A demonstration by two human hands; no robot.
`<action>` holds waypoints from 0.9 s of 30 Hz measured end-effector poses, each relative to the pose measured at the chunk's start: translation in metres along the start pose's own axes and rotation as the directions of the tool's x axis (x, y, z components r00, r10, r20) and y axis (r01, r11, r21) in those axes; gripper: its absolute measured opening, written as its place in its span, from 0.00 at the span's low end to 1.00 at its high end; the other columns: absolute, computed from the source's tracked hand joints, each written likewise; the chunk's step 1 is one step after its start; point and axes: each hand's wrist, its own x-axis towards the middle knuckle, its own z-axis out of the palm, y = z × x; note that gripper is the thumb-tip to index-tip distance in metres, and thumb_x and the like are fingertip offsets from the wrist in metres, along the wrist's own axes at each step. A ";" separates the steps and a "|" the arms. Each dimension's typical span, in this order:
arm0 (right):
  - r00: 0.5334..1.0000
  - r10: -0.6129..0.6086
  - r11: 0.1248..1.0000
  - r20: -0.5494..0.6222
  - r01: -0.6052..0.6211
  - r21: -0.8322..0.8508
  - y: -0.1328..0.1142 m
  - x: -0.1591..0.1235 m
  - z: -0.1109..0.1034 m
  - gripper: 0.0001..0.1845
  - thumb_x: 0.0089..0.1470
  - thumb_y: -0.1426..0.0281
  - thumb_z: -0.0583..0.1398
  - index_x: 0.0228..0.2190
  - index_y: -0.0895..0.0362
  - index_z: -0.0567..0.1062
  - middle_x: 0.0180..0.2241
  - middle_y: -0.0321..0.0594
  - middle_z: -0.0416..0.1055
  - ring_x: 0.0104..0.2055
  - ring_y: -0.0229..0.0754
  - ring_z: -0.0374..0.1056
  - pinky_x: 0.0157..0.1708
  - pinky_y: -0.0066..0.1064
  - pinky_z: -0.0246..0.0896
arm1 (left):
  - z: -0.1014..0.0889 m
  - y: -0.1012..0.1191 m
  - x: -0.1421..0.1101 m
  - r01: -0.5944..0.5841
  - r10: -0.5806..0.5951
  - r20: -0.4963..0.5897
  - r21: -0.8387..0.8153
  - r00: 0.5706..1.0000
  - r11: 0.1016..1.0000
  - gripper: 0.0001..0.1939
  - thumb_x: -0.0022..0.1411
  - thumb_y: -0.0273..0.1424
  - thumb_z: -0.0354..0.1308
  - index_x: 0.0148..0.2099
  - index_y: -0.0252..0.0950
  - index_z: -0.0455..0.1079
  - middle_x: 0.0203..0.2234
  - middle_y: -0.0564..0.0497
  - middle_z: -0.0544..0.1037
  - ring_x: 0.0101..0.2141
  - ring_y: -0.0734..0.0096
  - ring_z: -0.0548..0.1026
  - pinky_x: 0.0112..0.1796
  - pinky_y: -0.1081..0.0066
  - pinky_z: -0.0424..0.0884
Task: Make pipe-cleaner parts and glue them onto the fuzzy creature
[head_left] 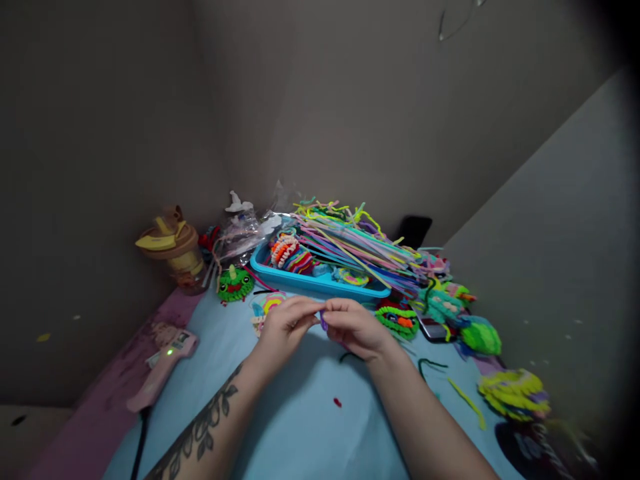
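Note:
Over the middle of the table, my left hand [287,321] and my right hand [356,327] meet at their fingertips, both closed in a pinch. Between them shows a small curled purple pipe cleaner [323,321], largely covered by the fingers. Just beyond my hands lies a blue tray [320,285] holding striped and fringed pipe-cleaner pieces. A round green pipe-cleaner piece with an orange and blue centre [397,320] rests to the right of my right hand. Past my left hand, a pastel rainbow piece [273,303] is partly hidden.
A pink glue gun [165,370] with a lit green light and black cord lies left. Loose pipe cleaners [350,240] heap over the tray. A lidded cup [177,250] stands back left; a green figure [235,283] sits nearby. Yellow loops [515,393] lie right.

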 end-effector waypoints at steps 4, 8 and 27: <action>0.997 0.027 1.000 0.071 -0.028 0.014 0.001 -0.001 0.003 0.14 0.39 0.64 0.66 0.18 0.60 0.68 0.15 0.30 0.60 0.16 0.29 0.52 0.16 0.24 0.39 | -0.003 0.003 0.001 0.038 -0.037 0.032 -0.026 0.999 0.999 0.05 0.58 0.25 0.57 0.38 0.37 0.73 0.33 0.48 0.77 0.36 0.70 0.73 0.38 0.71 0.68; 0.993 0.002 1.000 0.118 -0.003 0.007 0.000 -0.002 0.004 0.18 0.43 0.58 0.65 0.21 0.59 0.68 0.15 0.30 0.60 0.16 0.29 0.51 0.17 0.24 0.40 | -0.004 0.008 0.002 0.101 -0.101 0.045 0.016 0.994 0.995 0.03 0.60 0.26 0.55 0.34 0.35 0.68 0.31 0.50 0.75 0.35 0.70 0.72 0.36 0.72 0.66; 0.932 -0.313 0.944 -0.184 0.284 -0.170 0.001 0.004 0.006 0.09 0.37 0.66 0.68 0.20 0.58 0.75 0.20 0.32 0.67 0.23 0.33 0.57 0.26 0.27 0.52 | 0.002 0.016 0.004 0.707 -0.577 0.439 -0.584 0.689 0.399 0.15 0.52 0.39 0.61 0.27 0.33 0.63 0.16 0.58 0.63 0.15 0.84 0.54 0.15 0.80 0.46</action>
